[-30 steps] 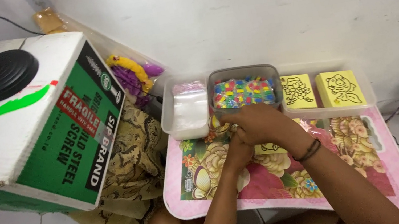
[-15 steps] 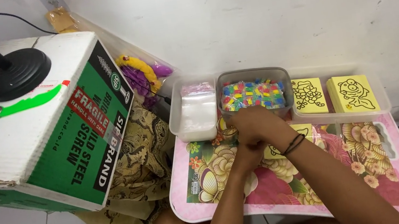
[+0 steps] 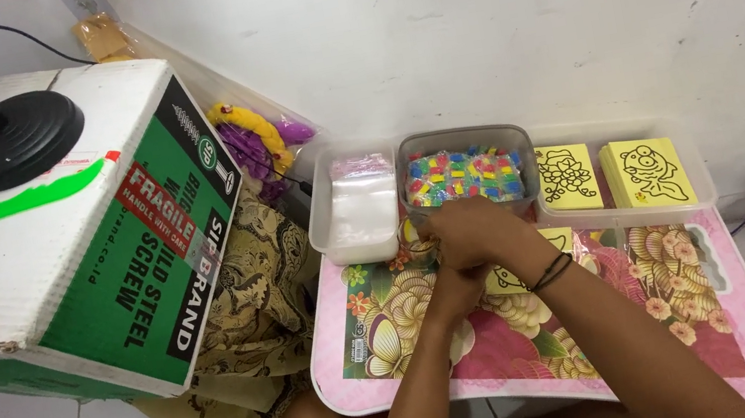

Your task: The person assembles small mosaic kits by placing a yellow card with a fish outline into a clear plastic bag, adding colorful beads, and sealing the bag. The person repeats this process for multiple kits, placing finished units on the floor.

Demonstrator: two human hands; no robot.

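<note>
Both hands meet on the pink floral tray (image 3: pixel 682 308), just below the grey tub of multicoloured packets (image 3: pixel 465 175). The right hand (image 3: pixel 469 231) curls over the left hand (image 3: pixel 454 288); what they grip is hidden. Yellow picture cards (image 3: pixel 646 172) lie right of the tub, clear bags (image 3: pixel 365 208) to its left.

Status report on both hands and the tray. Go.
Left hand and right hand pressed together over the pink flowered tray, grip hidden. Bin of coloured packets just beyond, untouched. Yellow picture cards off to the side, nothing blocking.

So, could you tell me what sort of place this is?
Probably a home floor workspace for packing craft kits: a low floral table, trays of yellow picture cards and colourful packets, a cardboard box on tiles.
</note>
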